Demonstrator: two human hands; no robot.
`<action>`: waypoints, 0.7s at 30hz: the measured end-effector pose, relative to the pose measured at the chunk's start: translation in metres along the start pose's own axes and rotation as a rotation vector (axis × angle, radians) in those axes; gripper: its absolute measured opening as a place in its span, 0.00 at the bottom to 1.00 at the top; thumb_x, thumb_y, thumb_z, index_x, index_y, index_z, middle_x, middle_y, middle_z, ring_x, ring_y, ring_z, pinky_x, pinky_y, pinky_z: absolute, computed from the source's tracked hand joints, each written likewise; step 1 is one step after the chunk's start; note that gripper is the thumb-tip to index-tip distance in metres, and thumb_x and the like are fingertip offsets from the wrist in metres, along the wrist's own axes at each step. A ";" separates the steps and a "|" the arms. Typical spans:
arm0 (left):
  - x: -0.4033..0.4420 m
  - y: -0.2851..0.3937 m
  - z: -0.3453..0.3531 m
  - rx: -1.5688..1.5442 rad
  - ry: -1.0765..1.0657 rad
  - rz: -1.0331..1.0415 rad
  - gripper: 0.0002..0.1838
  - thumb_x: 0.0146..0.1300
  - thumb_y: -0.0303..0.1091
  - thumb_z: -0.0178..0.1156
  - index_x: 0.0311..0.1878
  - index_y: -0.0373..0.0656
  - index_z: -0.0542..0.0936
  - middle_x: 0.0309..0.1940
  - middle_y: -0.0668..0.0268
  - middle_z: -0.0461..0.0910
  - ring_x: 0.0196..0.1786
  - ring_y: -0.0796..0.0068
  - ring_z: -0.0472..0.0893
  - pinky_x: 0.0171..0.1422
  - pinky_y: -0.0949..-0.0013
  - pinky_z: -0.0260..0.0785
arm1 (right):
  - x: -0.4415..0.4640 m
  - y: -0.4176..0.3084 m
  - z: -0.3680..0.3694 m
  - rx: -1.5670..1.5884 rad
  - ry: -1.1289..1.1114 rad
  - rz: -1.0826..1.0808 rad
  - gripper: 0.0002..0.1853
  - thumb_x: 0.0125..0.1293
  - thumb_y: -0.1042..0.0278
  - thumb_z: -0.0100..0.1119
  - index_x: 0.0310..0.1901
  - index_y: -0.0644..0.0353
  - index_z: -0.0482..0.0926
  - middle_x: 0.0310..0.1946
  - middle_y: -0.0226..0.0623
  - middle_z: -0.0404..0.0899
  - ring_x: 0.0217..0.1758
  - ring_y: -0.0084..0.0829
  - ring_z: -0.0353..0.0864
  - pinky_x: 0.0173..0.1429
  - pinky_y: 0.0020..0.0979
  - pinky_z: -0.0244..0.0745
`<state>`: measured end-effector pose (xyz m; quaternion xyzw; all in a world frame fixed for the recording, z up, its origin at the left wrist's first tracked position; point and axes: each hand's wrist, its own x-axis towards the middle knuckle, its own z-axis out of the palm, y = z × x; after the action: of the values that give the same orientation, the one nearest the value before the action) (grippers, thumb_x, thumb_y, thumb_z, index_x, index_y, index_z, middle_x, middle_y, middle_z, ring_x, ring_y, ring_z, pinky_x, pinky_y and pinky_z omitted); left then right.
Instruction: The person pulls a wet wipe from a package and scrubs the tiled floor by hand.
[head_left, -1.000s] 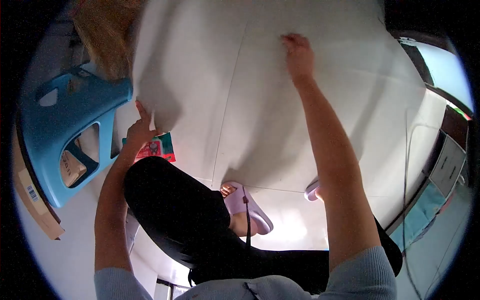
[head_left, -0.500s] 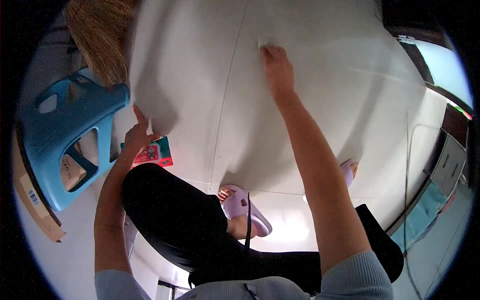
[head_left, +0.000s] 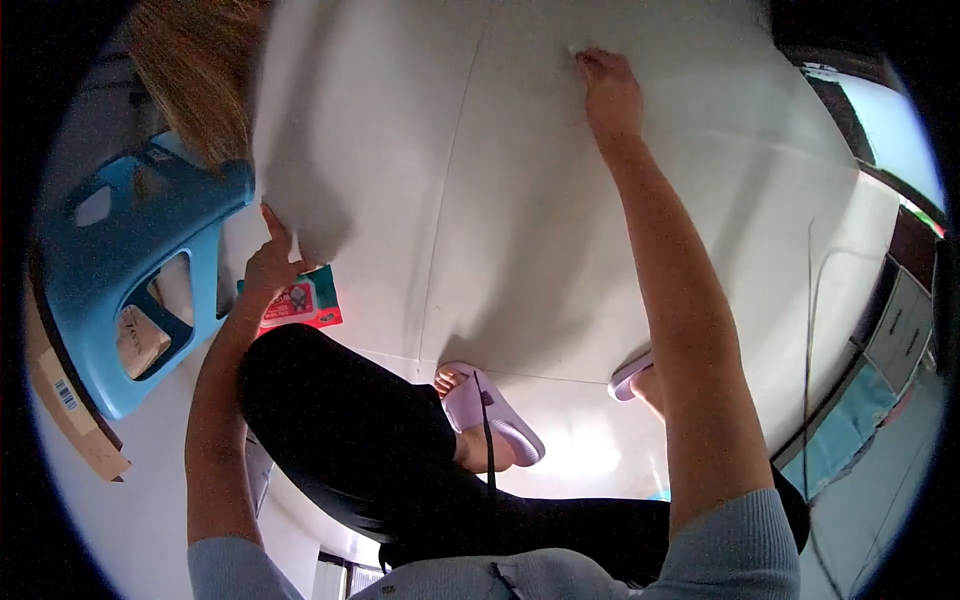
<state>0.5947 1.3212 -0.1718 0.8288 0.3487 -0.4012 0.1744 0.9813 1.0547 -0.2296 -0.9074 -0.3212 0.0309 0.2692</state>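
Note:
Far ahead on the pale floor (head_left: 390, 190), my right hand (head_left: 612, 85) is closed, fingers pressed down. A small bit of white wipe (head_left: 573, 49) shows beside its fingertips; the rest is hidden under the hand. My left hand (head_left: 272, 258) leans on the floor at the left, index finger stretched forward and thumb apart. Beneath and beside that hand lies a red and green packet (head_left: 312, 302), which looks like wet wipes. The left hand partly covers it, and whether the fingers touch it is unclear.
A blue plastic stool (head_left: 205, 235) stands left of my left hand, with a straw broom (head_left: 200, 80) behind it. A cardboard piece (head_left: 75, 400) lies at the far left. My feet wear lilac slippers (head_left: 490, 415). A thin cable (head_left: 808, 400) hangs at the right.
My right hand has slid forward and to the right across the floor with the white wipe. The left hand stays nearly in place by the packet.

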 end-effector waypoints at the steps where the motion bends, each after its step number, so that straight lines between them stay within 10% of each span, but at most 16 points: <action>1: -0.002 0.002 -0.003 -0.007 -0.006 0.004 0.66 0.46 0.46 0.66 0.59 0.32 0.16 0.43 0.40 0.74 0.41 0.49 0.78 0.48 0.61 0.71 | -0.007 0.003 -0.003 0.051 -0.015 0.063 0.11 0.61 0.67 0.47 0.42 0.56 0.77 0.41 0.39 0.76 0.45 0.42 0.73 0.50 0.37 0.69; 8: 0.003 -0.009 0.004 -0.065 -0.031 -0.007 0.65 0.47 0.46 0.65 0.59 0.33 0.15 0.45 0.39 0.72 0.42 0.48 0.77 0.48 0.58 0.70 | -0.257 -0.021 -0.040 0.198 -0.607 -0.324 0.13 0.63 0.66 0.48 0.47 0.52 0.76 0.49 0.34 0.74 0.53 0.36 0.71 0.52 0.34 0.70; 11: 0.001 -0.009 0.009 0.001 0.023 0.080 0.65 0.48 0.46 0.64 0.59 0.33 0.15 0.44 0.38 0.72 0.42 0.45 0.77 0.48 0.58 0.70 | -0.196 -0.009 -0.041 0.092 -0.618 0.127 0.15 0.65 0.64 0.42 0.49 0.54 0.73 0.48 0.42 0.73 0.50 0.45 0.72 0.50 0.40 0.70; 13: -0.002 0.000 -0.002 -0.042 -0.014 0.011 0.65 0.48 0.47 0.64 0.59 0.33 0.15 0.43 0.37 0.72 0.42 0.44 0.77 0.47 0.57 0.70 | -0.125 -0.009 -0.050 0.286 -0.152 0.440 0.14 0.65 0.61 0.43 0.43 0.58 0.75 0.42 0.42 0.74 0.46 0.45 0.73 0.48 0.39 0.68; 21: 0.008 -0.024 0.018 -0.018 0.052 0.102 0.64 0.48 0.46 0.64 0.60 0.36 0.16 0.43 0.36 0.72 0.43 0.44 0.76 0.46 0.57 0.70 | -0.230 -0.016 -0.012 0.412 -0.282 0.097 0.09 0.61 0.70 0.47 0.41 0.57 0.75 0.43 0.36 0.75 0.49 0.37 0.73 0.51 0.33 0.70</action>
<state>0.5708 1.3312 -0.1896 0.8541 0.3139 -0.3671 0.1931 0.7924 0.9216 -0.2377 -0.8345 -0.2988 0.2349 0.3989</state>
